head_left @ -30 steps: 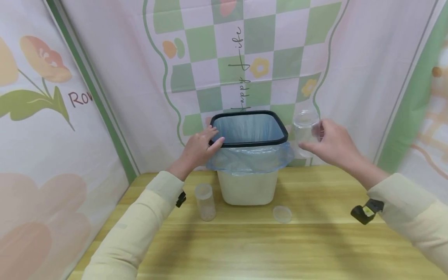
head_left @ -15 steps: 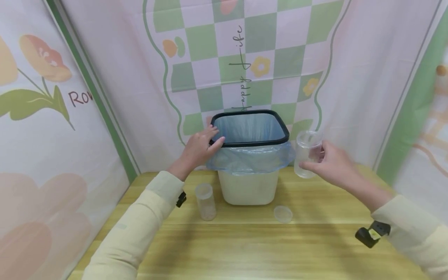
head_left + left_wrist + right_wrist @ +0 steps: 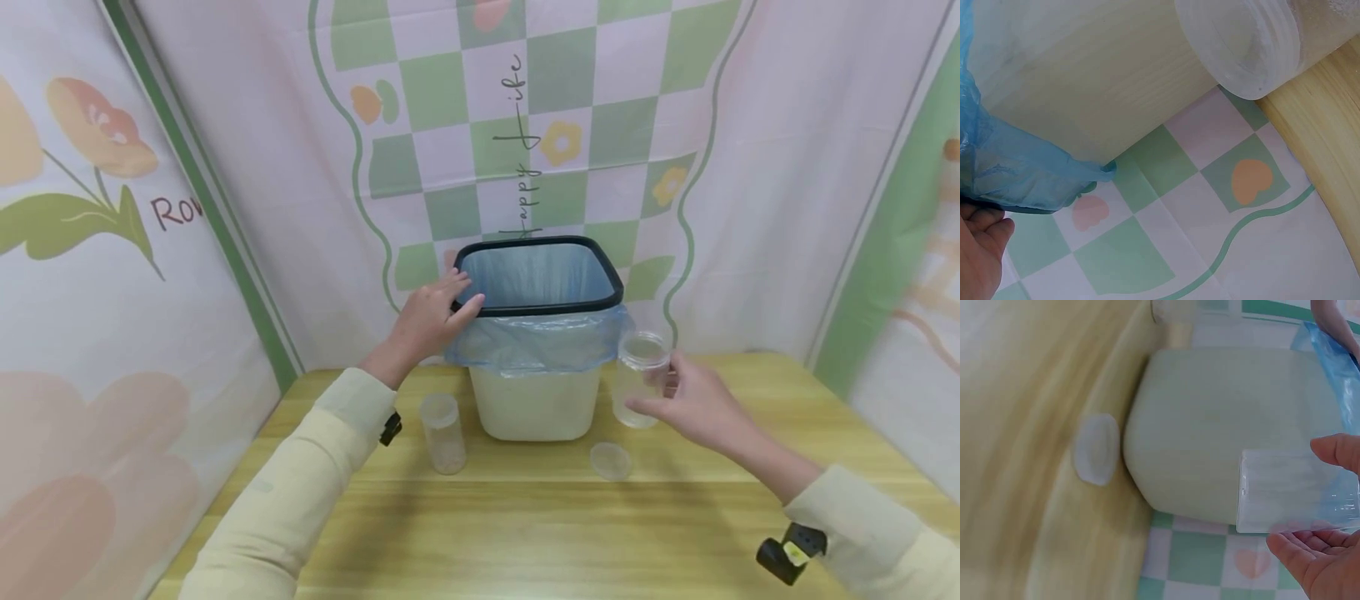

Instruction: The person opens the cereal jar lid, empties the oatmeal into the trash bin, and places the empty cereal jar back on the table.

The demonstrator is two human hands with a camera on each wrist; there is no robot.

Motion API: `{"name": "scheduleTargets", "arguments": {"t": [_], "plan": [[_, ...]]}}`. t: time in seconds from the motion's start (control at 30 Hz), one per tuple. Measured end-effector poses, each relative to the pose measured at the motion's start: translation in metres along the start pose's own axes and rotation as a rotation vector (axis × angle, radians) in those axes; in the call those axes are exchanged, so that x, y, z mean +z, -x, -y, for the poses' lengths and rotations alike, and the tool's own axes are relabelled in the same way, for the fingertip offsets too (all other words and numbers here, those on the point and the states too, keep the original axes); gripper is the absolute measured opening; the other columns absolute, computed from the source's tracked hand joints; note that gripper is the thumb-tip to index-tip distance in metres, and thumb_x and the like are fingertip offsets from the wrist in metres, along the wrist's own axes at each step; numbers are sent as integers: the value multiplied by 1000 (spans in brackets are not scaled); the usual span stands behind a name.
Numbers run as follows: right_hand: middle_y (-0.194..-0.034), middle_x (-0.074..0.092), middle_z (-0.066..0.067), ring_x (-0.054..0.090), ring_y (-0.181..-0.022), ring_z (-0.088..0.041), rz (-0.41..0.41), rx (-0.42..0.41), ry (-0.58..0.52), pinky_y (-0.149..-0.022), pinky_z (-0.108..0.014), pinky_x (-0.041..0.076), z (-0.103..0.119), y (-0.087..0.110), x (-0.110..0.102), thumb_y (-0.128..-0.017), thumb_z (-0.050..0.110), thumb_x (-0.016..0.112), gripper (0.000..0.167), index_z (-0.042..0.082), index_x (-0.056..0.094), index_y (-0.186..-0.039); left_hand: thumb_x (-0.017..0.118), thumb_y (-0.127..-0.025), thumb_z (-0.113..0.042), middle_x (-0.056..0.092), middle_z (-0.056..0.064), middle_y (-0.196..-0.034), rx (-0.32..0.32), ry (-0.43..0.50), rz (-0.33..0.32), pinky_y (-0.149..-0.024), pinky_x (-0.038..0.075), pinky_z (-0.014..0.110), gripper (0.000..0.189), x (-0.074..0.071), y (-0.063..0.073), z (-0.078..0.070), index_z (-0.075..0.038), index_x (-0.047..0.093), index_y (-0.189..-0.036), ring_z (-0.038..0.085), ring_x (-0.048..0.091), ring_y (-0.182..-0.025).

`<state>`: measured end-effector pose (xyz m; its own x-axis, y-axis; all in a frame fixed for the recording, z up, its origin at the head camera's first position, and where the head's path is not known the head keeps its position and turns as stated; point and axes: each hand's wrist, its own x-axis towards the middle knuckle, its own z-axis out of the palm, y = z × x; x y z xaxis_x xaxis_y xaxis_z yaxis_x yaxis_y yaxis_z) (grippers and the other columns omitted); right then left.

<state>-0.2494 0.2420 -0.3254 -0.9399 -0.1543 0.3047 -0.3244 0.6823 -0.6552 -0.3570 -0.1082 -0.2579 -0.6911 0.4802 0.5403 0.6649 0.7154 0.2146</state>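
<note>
A cream trash bin (image 3: 534, 408) stands on the table with a blue bag folded over its black rim. My left hand (image 3: 431, 317) holds the rim at its left front corner, fingers over the edge and thumb along the front. My right hand (image 3: 697, 404) grips a clear plastic jar (image 3: 637, 392) upright by its side, just right of the bin. The jar has no lid on, and its mouth faces up. In the right wrist view, thumb and fingers lie on opposite sides of the jar (image 3: 1291, 494).
A second clear jar (image 3: 444, 433) stands in front of the bin's left side, a little matter at its bottom. A round translucent lid (image 3: 611, 461) lies flat near the bin's right front corner. A patterned curtain (image 3: 765, 208) hangs close behind the wooden table (image 3: 525, 533).
My right hand has brought the jar down from beside the bin's rim to near the table, and slightly left. My left hand has stayed at the rim.
</note>
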Motion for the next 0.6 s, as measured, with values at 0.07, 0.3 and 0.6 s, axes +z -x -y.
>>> {"name": "scheduleTargets", "arguments": {"t": [0.07, 0.3, 0.6], "plan": [[-113, 61, -26, 58, -104, -46, 4, 6, -12, -85, -56, 50, -1, 3, 7, -83, 34, 78, 67, -5, 47, -128, 46, -102, -40, 49, 18, -141, 3, 3, -5, -110, 33, 41, 54, 0, 0, 0, 2, 55, -135, 26, 37, -137], [-111, 64, -23, 61, -100, -42, 7, 21, -2, -83, -53, 52, -5, 9, 30, -80, 37, 80, 61, -2, 54, -118, 46, -102, -39, 51, 18, -140, 24, 13, -27, -109, 34, 42, 53, 0, 0, -1, 2, 56, -133, 27, 39, -136], [-109, 64, -22, 63, -96, -38, 35, 21, -39, -80, -51, 53, -12, 20, 60, -75, 33, 84, 66, -4, 54, -120, 46, -102, -38, 50, 18, -140, 16, 15, -22, -110, 33, 41, 53, 1, 0, 0, 3, 56, -133, 27, 38, -137]]}}
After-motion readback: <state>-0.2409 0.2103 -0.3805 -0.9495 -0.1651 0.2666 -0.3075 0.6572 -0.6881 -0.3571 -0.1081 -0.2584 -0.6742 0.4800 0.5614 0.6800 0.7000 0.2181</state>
